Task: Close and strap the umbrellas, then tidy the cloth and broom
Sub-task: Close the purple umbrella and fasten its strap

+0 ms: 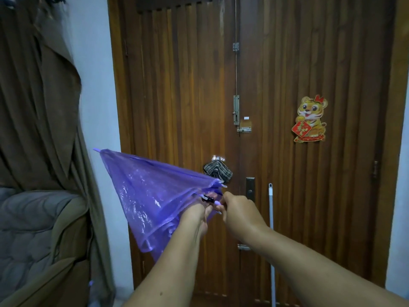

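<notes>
Before a wooden double door [181, 96], a half-folded translucent purple umbrella [150, 196] is gripped by the left hand [199, 212], its rib tips pinched by the right hand [238, 210].

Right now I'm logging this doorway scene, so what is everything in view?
umbrella: one, translucent purple, half-folded, held before the door
cloth: one, grey checked, hanging on the door handle
broom handle: one, white, leaning against the door
door: one double, brown wood, centre
tiger sticker: one, yellow and red, right door leaf
curtain: one, brown, left
cushion: one, grey quilted, lower left
hands: left and right, both gripping the umbrella
</notes>
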